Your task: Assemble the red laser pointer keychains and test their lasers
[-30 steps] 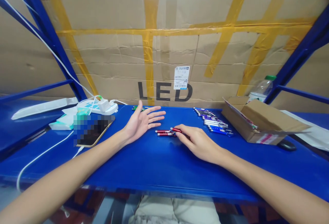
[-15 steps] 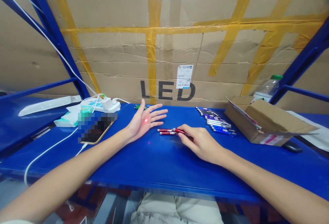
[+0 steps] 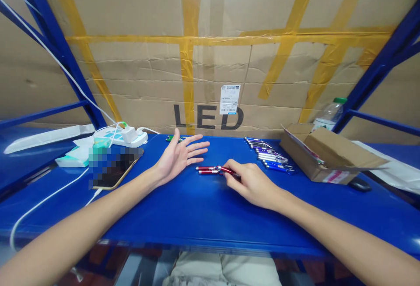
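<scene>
My left hand (image 3: pixel 179 157) is held palm up with the fingers spread, just above the blue shelf (image 3: pixel 203 207). My right hand (image 3: pixel 251 183) pinches a small red pen light (image 3: pixel 226 170), its tip pointing left toward my left palm. Two more red pen lights (image 3: pixel 206 170) lie side by side on the shelf right in front of that tip. A row of blue and purple pen lights (image 3: pixel 269 154) lies further right. A green one (image 3: pixel 171 138) lies behind my left hand.
An open cardboard box (image 3: pixel 324 157) stands at the right with a plastic bottle (image 3: pixel 330 113) behind it. A phone (image 3: pixel 113 170) on a white cable, a power strip (image 3: pixel 120 137) and tissue packs sit at the left. A taped cardboard wall marked LED (image 3: pixel 210 58) closes the back.
A red light dot showed on my left palm half a second ago; it is gone now. Both hands have stayed nearly in place.
</scene>
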Demonstrator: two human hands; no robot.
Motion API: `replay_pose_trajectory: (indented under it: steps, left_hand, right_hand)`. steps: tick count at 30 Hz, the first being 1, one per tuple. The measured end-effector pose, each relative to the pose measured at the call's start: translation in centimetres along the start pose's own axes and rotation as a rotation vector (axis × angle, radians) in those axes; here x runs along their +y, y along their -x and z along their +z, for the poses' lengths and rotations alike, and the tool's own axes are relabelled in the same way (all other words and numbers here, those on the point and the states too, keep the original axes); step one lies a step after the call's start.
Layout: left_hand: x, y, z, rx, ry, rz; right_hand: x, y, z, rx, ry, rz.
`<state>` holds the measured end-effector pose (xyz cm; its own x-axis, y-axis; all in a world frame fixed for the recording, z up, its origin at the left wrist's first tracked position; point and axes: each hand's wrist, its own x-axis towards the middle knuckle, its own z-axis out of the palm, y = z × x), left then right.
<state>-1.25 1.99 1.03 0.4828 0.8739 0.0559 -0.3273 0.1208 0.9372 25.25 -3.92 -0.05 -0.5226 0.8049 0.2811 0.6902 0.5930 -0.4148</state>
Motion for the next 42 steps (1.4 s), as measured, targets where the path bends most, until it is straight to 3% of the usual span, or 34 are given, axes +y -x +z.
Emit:
replay_pose_trajectory:
  steps: [6,14,29,32,38,42]
  left_hand:
    - [0.2,0.2,0.3,0.005,-0.009,-0.002]
    - [0.2,0.2,0.6,0.008,0.000,-0.009]
    - [-0.1,0.0,0.0,-0.039,0.016,-0.016]
    - [0.0,0.1,0.1,-0.036,0.007,-0.015]
    - [0.1,0.1,0.1,-0.047,0.012,-0.002]
    - [0.1,0.0,0.0,-0.034,0.025,-0.004]
  right_hand:
    - [0.4,-0.2,0.1,-0.003,0.092,0.106]
    - [0.0,-0.1,0.1,-0.067,0.065,0.037]
    - [0.6,-0.5,0.0,0.067,0.134,0.200]
    - [0.5,-0.4,-0.1,0.040,0.087,0.143]
    - [-0.6,0.1,-0.2,-0.137,-0.003,-0.063]
    - [-0.4,0.0,-0.1,-0.072,0.051,0.018]
